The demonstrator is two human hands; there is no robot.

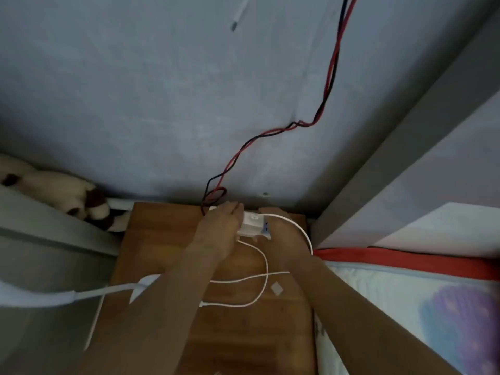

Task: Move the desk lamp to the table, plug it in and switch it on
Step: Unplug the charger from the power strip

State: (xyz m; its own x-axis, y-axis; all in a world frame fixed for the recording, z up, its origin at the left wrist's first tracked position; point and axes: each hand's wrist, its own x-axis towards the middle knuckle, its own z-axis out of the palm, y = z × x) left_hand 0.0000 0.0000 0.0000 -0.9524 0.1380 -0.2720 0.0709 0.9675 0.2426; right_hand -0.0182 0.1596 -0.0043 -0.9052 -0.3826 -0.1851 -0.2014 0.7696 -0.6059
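lamp (35, 295) sits off the table's (162, 239) left edge. at the back edge, left hand (216, 228) steadies the power strip (253, 224), right hand (281, 231) just beside it, pinching the cord's (266, 269) plug, i think.

I see two bare forearms, no sleeves, watch or rings; left hand (219, 228) and right hand (281, 231) look slim, with long fingers.
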